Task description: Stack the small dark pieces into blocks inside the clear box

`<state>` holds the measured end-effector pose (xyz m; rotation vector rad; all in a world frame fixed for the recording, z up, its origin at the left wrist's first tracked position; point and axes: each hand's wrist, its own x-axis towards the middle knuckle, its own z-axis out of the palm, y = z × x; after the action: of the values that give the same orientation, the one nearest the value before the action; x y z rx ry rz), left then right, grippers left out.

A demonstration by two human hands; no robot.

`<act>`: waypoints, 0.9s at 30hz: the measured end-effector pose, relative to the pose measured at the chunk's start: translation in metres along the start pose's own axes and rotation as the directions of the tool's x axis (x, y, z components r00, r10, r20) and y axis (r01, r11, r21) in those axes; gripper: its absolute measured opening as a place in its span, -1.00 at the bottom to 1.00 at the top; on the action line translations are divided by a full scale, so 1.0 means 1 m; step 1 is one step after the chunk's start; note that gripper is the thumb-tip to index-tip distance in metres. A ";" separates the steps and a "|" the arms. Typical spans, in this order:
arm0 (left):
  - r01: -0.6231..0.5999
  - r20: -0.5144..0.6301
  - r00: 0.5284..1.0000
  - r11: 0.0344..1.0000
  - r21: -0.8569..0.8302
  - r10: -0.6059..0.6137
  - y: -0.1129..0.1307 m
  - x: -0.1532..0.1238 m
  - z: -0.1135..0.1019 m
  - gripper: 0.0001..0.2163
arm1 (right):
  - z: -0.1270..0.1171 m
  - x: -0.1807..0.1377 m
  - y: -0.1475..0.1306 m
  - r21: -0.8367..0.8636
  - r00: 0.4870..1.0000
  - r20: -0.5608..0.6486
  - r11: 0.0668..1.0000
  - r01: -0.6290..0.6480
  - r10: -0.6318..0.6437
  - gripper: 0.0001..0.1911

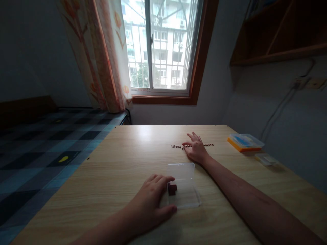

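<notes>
My left hand (150,199) lies on the wooden table (127,163), its fingers spread around the left side of an open clear plastic box (184,185). A small dark red block (172,189) sits in the box by my fingertips. My right hand (195,148) reaches farther out with fingers apart, resting over a row of small dark pieces (178,146) lined up on the table. Part of the row is hidden under the hand.
An orange-and-clear case (244,142) and a small clear box (265,159) lie at the table's right side near the wall. A bed with a checked cover (51,146) stands to the left. A window (163,47) and curtain (102,58) are behind the table.
</notes>
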<state>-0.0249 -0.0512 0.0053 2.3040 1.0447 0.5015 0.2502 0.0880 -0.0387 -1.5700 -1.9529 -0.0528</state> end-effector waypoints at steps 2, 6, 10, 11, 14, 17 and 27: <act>-0.003 -0.001 1.000 1.000 -0.005 0.003 0.000 0.000 0.000 -0.45 | 0.000 0.000 0.000 0.003 1.000 -0.011 1.000 -0.011 0.011 -0.73; -0.007 -0.007 1.000 1.000 -0.010 0.007 -0.001 -0.001 0.001 -0.44 | -0.001 0.000 -0.002 0.011 1.000 -0.004 1.000 -0.017 0.017 -0.78; -0.009 -0.010 1.000 1.000 0.000 0.009 -0.001 -0.001 0.000 -0.44 | -0.004 -0.001 -0.007 0.020 1.000 0.024 1.000 -0.014 0.013 -0.82; -0.009 -0.012 1.000 1.000 0.001 0.009 -0.001 -0.001 0.000 -0.44 | -0.004 -0.002 -0.007 0.021 1.000 0.029 1.000 -0.009 0.008 -0.83; -0.014 -0.014 1.000 1.000 0.000 0.014 -0.001 -0.001 0.000 -0.45 | -0.005 -0.002 -0.008 0.023 0.999 0.035 1.000 0.013 -0.014 -0.86; -0.017 -0.014 1.000 1.000 0.000 0.017 -0.001 -0.001 0.000 -0.45 | -0.005 -0.001 -0.008 0.021 0.999 0.040 0.999 0.024 -0.025 -0.86; -0.031 -0.031 0.999 1.000 0.005 0.031 0.000 0.000 0.000 -0.46 | -0.014 -0.022 -0.006 -0.003 0.998 0.049 1.000 0.028 -0.028 -0.85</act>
<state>-0.0251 -0.0510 0.0054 2.3264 1.0268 0.5497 0.2527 0.0613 -0.0361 -1.5602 -2.0140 -0.0296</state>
